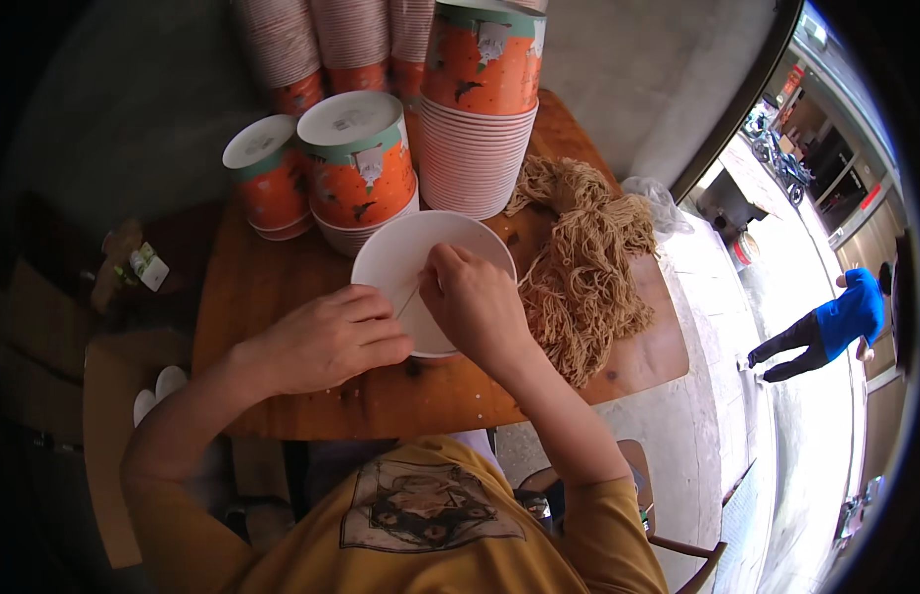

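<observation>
A white-lined paper bowl (388,246) sits at the near side of the wooden table, its mouth toward me. My left hand (333,339) lies over the left rim, fingers bent and closed on it. Inside the bowl, my right hand (470,297) is closed in a pinch. A thin pale strand (409,300) runs down from its fingertips toward the left fingers; the strand's ends are hidden. Just right of the bowl lies a heap of tan, wavy, string-like strands (588,267).
Behind the bowl, orange paper bowls with green bands stand upside down: a short stack (267,173), a wider one (359,163) and a tall one (480,119). More stacks (351,35) line the wall. An open cardboard box (118,426) stands left of the wooden table (440,401). Outside, a person (844,322) walks.
</observation>
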`<control>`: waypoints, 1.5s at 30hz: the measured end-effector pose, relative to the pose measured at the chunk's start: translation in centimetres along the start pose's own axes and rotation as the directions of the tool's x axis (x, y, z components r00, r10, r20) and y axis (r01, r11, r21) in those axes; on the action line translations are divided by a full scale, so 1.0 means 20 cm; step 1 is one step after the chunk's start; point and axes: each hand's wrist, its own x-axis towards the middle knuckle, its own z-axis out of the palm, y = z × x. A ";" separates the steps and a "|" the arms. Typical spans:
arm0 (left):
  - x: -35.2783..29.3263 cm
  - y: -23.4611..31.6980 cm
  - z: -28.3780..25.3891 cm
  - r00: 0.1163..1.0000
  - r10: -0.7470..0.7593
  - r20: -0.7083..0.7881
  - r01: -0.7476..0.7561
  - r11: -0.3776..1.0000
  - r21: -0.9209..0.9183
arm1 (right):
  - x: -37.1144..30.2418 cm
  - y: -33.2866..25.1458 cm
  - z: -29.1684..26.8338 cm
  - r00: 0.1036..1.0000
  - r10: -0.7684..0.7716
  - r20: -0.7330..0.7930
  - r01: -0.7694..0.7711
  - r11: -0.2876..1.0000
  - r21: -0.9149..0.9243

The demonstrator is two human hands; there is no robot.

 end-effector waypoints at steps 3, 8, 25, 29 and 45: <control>-0.07 -0.06 0.00 0.998 0.057 -0.002 -0.055 0.978 0.203 | 0.03 0.03 -0.17 0.965 0.122 0.234 -0.213 0.883 0.418; -0.19 -0.23 -0.02 0.992 0.124 -0.006 -0.105 0.864 0.492 | -0.05 0.29 -0.34 0.867 0.255 0.427 -0.490 0.291 0.822; 0.30 0.29 0.05 0.757 -0.624 -0.194 0.201 0.506 -0.839 | -0.12 0.10 -0.35 0.900 0.146 0.412 -0.224 -0.656 0.721; 0.43 0.37 0.16 0.750 -0.660 0.043 0.041 -0.018 -0.999 | -0.12 -0.01 -0.36 0.908 0.199 0.370 -0.189 -0.591 0.784; 0.27 0.45 0.05 0.635 -0.608 0.477 0.611 0.018 -0.791 | -0.28 0.27 -0.19 0.826 0.408 0.389 -0.243 -0.365 0.899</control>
